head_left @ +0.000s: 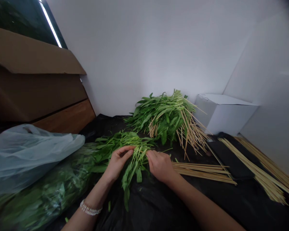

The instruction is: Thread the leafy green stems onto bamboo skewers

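My left hand (120, 160), with a beaded bracelet on its wrist, pinches the stems of some leafy greens (131, 170) low over the black sheet. Close on its right, my right hand (160, 163) is closed at the same stems, fingers curled round what looks like a thin bamboo skewer; most of it is hidden by the fist. Cut stems and leaves spread behind and left of both hands. Just right of my right hand lie several loose bamboo skewers (204, 170).
Beyond my hands is a heap of greens on skewers (166, 112), sticks pointing right. A clear bag of greens (50, 189) and a whitish plastic bag (31, 157) lie left, below a cardboard box (36, 86). At right are a white box (221, 112) and bundled sticks (257, 173).
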The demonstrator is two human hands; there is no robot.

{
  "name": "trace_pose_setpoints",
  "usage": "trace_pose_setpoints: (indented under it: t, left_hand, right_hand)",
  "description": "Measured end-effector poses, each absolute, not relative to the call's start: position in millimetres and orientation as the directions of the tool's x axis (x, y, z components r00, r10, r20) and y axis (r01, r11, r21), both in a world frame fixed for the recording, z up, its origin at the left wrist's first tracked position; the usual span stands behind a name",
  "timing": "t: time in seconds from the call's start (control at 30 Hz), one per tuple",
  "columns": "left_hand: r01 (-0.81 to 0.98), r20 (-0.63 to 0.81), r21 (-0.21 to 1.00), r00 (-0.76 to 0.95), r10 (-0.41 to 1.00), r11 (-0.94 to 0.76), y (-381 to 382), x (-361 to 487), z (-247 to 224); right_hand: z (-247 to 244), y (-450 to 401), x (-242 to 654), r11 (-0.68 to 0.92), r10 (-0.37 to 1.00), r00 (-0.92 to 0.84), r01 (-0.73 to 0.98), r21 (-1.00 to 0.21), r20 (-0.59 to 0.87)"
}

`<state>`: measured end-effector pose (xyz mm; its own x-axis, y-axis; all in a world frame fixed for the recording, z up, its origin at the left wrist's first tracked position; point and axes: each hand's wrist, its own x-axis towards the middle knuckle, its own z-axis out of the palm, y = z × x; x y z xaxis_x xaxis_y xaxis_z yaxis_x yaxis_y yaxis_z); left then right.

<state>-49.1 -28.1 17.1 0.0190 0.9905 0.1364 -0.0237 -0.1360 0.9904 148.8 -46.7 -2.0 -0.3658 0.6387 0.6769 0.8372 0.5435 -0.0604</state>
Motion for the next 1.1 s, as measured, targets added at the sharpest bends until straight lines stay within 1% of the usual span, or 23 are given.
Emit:
trace_pose_setpoints:
  t: [0.23,0.43,1.1]
  left_hand:
    - [-0.136,0.089,0.986,-0.054,0.995,-0.096,-23.7,-50.9,14.8]
    - [-0.088,0.106,0.99,-0.006,0.994,-0.106,-26.6,-49.5,15.9]
    - [-0.094,0.101,0.99,-0.06,0.993,-0.106,-26.0,-48.6,15.3]
  right_hand:
    - [-2.3,-46.9,148.4,0.549,0.624,-0.367,0.834,-0.052,0.69]
    - [-2.1,-47.1,148.3,0.536,0.64,-0.369,0.843,-0.048,0.674]
    - [-0.5,-48.9,147.3,0.527,0.65,-0.367,0.849,-0.046,0.666]
